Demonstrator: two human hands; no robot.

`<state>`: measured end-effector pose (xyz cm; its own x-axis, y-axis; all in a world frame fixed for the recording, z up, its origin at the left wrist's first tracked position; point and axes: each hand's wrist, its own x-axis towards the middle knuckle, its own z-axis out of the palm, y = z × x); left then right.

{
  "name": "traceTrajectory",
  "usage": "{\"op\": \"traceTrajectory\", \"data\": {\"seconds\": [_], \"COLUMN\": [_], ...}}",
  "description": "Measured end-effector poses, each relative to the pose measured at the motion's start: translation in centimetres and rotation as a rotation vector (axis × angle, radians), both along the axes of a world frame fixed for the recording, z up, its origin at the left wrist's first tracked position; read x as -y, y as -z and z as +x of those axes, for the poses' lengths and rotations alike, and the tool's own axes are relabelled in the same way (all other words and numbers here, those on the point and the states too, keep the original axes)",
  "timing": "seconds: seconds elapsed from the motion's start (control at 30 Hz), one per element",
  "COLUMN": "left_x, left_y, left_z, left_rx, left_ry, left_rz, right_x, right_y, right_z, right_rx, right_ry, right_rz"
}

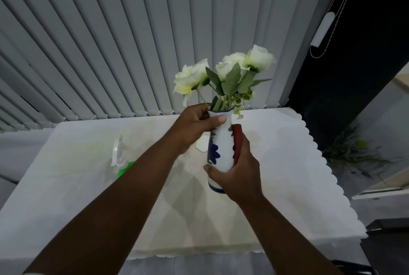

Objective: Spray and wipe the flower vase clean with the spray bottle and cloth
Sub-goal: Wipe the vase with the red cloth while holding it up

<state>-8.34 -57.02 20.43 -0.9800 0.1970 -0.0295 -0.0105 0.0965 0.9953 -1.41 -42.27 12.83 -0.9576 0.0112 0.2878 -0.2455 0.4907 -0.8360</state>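
Tall white ceramic vase with blue and red flower pattern (218,150) held above white-clothed table (287,164): left hand (194,128) wrapped round rim, right hand (239,170) clasped round lower body. Clear spray bottle with green liquid (118,159) left untouched on table. Cloth not made out, possibly hidden. Spraying and wiping judged not yet begun.

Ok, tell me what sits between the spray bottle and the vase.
In the head view, the left forearm crosses between the spray bottle and the vase; beyond it, a small white hexagonal piece lies on the tablecloth.

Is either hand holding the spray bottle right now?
No, the spray bottle stands on the table, while both hands grip the vase.
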Motion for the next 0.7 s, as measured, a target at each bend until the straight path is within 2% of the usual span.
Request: {"op": "traceTrajectory", "data": {"seconds": [0.2,0.3,0.4,0.47,0.57,0.7], "left_x": [-3.8,-3.3,-2.2,-1.7,-1.4,-0.7], "left_y": [0.3,0.3,0.4,0.3,-0.3,-1.3], "left_z": [1.3,1.0,0.7,0.5,0.4,-0.2], "left_rx": [-0.104,-0.123,-0.107,-0.083,-0.083,-0.142], "left_ry": [-0.524,-0.557,-0.471,-0.369,-0.262,-0.216], "left_rz": [-0.340,-0.419,-0.388,-0.344,-0.275,-0.128], "right_x": [1.3,1.9,1.9,1.7,1.2,-0.2], "right_y": [0.1,0.8,0.8,0.0,-1.8,-1.6], "right_z": [0.5,1.4,1.1,0.1,-1.1,-1.5], "right_rx": [-0.121,-0.276,-0.363,-0.295,-0.052,0.096], "right_ry": [0.204,0.176,0.069,0.020,-0.081,-0.238], "right_rz": [0.236,0.323,0.370,0.255,-0.019,-0.166]}}
